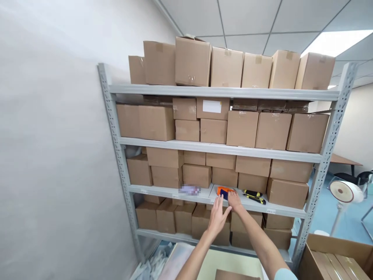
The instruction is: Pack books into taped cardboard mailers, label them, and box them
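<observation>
Wall, far left: pale and plain [58,136], running up to the shelving rack [221,147].
Pixelated item: purplish, on the third shelf down [166,191], in front of cartons; I can't make out what it is [190,189].
Left hand: fingers extended, holding nothing that I can see [217,219]. Fingertips at the near edge of the orange-and-blue item; contact unclear from here.
Orange-and-blue item: on the same shelf, just beyond the left fingertips and partly under the right hand [223,193]. Orange behind, dark blue in front.
Right hand: over the item's right end [234,200]. I can't tell whether it is gripping or only resting there.
Black-and-yellow tools: two, lying close together just right of the right hand [255,199].
Shelf carton: right of the tools, brown, closed [287,193].
Floor, far right: white fan [345,191] behind an open carton with boxes inside [361,251].
</observation>
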Motion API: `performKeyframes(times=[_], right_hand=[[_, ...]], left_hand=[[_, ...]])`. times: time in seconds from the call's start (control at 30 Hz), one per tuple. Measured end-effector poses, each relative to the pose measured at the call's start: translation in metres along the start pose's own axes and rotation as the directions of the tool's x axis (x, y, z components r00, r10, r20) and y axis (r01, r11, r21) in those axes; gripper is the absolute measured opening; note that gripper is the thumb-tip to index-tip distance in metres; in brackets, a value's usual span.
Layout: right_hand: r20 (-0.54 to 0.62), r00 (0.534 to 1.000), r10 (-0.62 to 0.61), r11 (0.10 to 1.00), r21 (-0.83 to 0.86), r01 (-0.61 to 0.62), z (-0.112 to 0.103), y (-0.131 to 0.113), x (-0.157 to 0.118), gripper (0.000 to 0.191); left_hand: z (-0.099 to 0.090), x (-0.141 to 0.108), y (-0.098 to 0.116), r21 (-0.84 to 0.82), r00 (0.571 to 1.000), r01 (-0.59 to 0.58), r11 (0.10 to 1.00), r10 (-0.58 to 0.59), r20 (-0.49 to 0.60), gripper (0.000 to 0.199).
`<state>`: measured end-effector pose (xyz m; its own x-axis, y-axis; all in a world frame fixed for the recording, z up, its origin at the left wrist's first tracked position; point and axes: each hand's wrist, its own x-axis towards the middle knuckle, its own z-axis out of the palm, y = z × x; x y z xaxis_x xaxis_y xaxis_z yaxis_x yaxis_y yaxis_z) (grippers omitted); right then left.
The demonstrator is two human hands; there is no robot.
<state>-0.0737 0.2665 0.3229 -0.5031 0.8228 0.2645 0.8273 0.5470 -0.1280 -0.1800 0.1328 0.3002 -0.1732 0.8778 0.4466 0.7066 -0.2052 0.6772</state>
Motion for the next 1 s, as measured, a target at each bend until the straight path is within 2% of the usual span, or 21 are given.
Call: performKeyframes(times=[0.1, 0.2, 0.27, 0.33, 0.4, 0.47, 0.57, 0.63, 0.7, 0.77, 0.9, 1.0], right_hand=[[0.004, 1.000, 0.022, 0.999, 0.029, -0.023, -0.001, 0.001, -0.002, 0.057], [-0.020, 1.000, 0.016, 0.996, 0.083, -0.014, -0.004, 0.003, -0.016, 0.055], [-0.057, 0.998, -0.002, 0.993, 0.117, 0.008, -0.002, 0.004, -0.035, 0.051], [-0.151, 0.988, 0.011, 0.973, 0.230, 0.024, 0.009, 0.003, -0.064, 0.045], [-0.272, 0.957, 0.101, 0.890, 0.455, 0.036, 0.025, 0.000, -0.101, 0.039], [-0.309, 0.928, 0.209, 0.726, 0.685, 0.064, 0.039, -0.006, -0.144, 0.035], [-0.235, 0.932, 0.275, 0.493, 0.867, 0.073, 0.043, -0.021, -0.213, 0.039], [-0.174, 0.939, 0.295, 0.409, 0.911, 0.040, 0.033, -0.030, -0.253, 0.041], [-0.089, 0.958, 0.272, 0.370, 0.929, -0.019, 0.020, -0.033, -0.284, 0.040], [-0.021, 0.964, 0.267, 0.366, 0.927, -0.081, 0.010, -0.032, -0.306, 0.041], [0.129, 0.966, 0.224, 0.318, 0.927, -0.198, 0.005, -0.027, -0.336, 0.042], [0.218, 0.961, 0.172, 0.200, 0.947, -0.251, 0.004, -0.028, -0.350, 0.047]], left_hand=[[-0.001, -0.011, 0.002, -0.057, 0.999, 0.045, 0.997, -0.046, -0.017, 0.085], [0.003, -0.027, -0.004, -0.144, 0.985, 0.159, 0.977, -0.167, -0.048, 0.086], [0.007, -0.040, -0.013, -0.207, 0.964, 0.240, 0.948, -0.258, -0.066, 0.087], [0.011, -0.056, -0.021, -0.273, 0.943, 0.290, 0.917, -0.322, -0.079, 0.088], [0.013, -0.074, -0.025, -0.359, 0.933, 0.299, 0.884, -0.350, -0.085, 0.086], [0.015, -0.096, -0.020, -0.451, 0.931, 0.285, 0.846, -0.357, -0.081, 0.080], [0.015, -0.132, 0.005, -0.518, 0.936, 0.277, 0.809, -0.350, -0.045, 0.063], [0.014, -0.155, 0.026, -0.534, 0.940, 0.291, 0.794, -0.341, 0.005, 0.054], [0.014, -0.175, 0.043, -0.569, 0.926, 0.346, 0.746, -0.370, 0.078, 0.049], [0.014, -0.191, 0.052, -0.592, 0.909, 0.392, 0.704, -0.395, 0.132, 0.045], [0.014, -0.220, 0.053, -0.556, 0.917, 0.395, 0.731, -0.347, 0.195, 0.035], [0.012, -0.239, 0.051, -0.561, 0.926, 0.378, 0.736, -0.293, 0.239, 0.032]])
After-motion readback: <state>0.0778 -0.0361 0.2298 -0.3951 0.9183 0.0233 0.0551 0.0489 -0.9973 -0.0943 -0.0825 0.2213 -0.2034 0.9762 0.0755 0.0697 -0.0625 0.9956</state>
